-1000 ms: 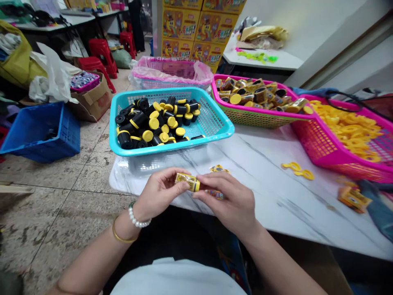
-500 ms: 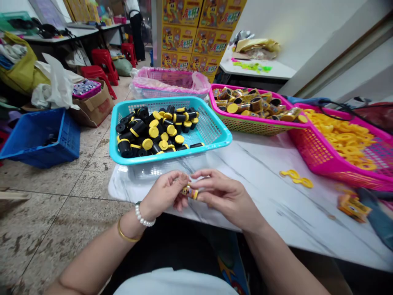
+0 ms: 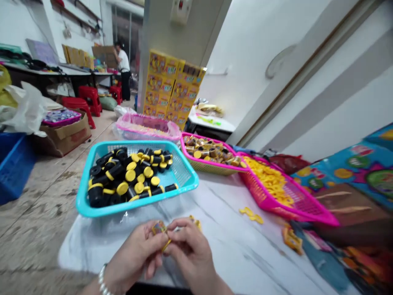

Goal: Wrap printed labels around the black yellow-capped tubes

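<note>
Above the near table edge, my left hand (image 3: 139, 250) is closed with thumb and fingers around a small yellow printed piece (image 3: 159, 228). My right hand (image 3: 192, 256) pinches at the same piece from the other side, fingertips touching those of the left. Fingers cover most of it, so its full shape is hidden. Just beyond the right knuckles shows another yellow printed bit (image 3: 195, 222); whether it is held or lying there I cannot tell. Ahead of the hands stands a turquoise basket (image 3: 138, 209) with black cylinders (image 3: 115, 172) that have yellow caps.
Behind are a pink basket (image 3: 215, 167) of printed cylinders and another pink basket (image 3: 307, 213) of yellow plastic parts (image 3: 267, 176). Two yellow rings (image 3: 251, 215) and a yellow packet (image 3: 292, 239) lie on the marbled table (image 3: 233, 246). A person (image 3: 123, 67) stands far back.
The view has tilted up and shifted, so the baskets appear lower and further left. Both hands stay together on the small printed piece, which has turned between the fingers.
</note>
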`<move>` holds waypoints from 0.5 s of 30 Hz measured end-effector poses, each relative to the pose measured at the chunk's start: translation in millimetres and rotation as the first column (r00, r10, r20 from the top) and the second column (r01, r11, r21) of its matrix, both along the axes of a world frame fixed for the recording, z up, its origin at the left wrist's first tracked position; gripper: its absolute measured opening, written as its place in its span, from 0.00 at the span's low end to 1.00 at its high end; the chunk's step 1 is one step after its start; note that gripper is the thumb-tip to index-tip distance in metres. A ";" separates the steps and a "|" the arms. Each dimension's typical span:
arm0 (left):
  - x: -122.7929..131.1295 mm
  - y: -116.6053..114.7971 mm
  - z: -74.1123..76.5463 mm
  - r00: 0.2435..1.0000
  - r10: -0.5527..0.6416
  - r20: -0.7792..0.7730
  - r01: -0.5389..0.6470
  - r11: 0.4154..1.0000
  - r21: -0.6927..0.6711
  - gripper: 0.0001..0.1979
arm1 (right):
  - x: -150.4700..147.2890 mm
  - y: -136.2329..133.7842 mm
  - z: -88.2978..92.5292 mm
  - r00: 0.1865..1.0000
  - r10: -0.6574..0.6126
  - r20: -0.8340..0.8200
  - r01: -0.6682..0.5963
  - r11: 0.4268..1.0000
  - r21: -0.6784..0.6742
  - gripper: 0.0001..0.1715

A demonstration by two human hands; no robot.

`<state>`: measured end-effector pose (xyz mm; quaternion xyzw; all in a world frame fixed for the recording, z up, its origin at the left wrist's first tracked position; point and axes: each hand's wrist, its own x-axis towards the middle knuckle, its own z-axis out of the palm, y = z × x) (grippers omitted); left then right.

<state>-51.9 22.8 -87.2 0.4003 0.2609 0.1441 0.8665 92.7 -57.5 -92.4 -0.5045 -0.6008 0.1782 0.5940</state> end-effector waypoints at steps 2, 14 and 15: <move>2.4 0.2 -5.0 0.999 -0.023 0.023 0.023 1.000 0.002 0.26 | 3.1 0.6 -7.7 0.999 0.034 -0.014 -0.034 0.999 0.038 0.09; 0.6 -5.3 -30.7 0.991 0.044 0.123 -0.054 0.995 0.083 0.61 | 44.5 23.7 33.6 0.961 -0.161 0.224 0.149 0.986 0.068 0.05; -0.5 -6.9 -27.6 0.990 0.076 0.121 -0.085 0.994 0.074 0.62 | 64.7 34.8 51.8 0.906 -0.305 0.294 0.267 0.950 0.163 0.06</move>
